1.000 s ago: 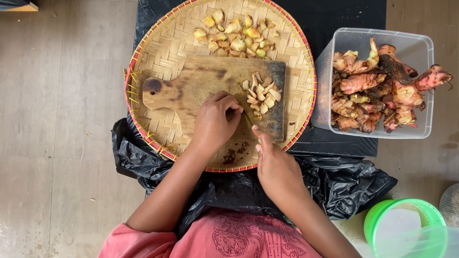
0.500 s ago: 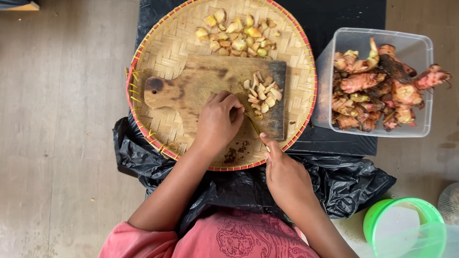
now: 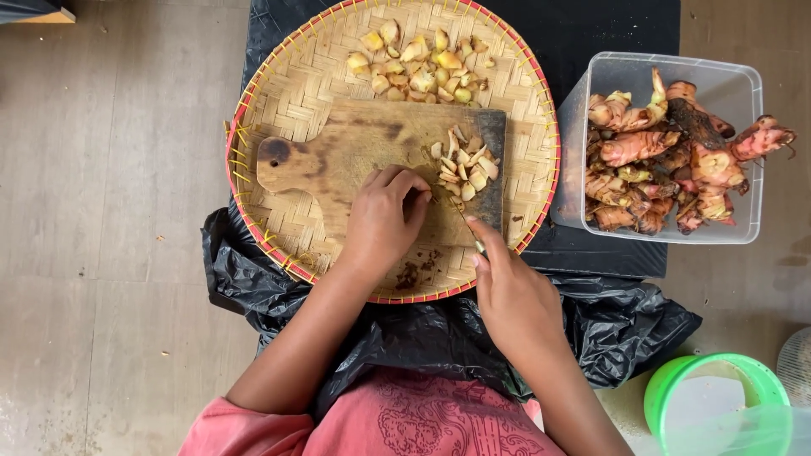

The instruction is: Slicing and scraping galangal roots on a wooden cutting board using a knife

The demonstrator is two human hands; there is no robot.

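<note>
**Knife at the board**

Your left hand (image 3: 384,221) curls, fingers together, on the wooden board (image 3: 338,160), pinning something hidden beside the cut pieces (image 3: 465,165). Your right hand (image 3: 515,295) is closed around a knife (image 3: 467,226), its blade angled toward your left fingertips. The board lies in a woven tray (image 3: 279,110); a tub of roots (image 3: 676,152) stands to the right.

The scene is lit by soft, even daylight, and no hard shadows are cast. Only a faint shadow is seen under the left hand (image 3: 384,221) on the wooden cutting board (image 3: 355,160). A dull shine is seen on the black plastic bag (image 3: 625,325). Most things are sharp; the green lid (image 3: 714,397) is slightly blurred.
</note>
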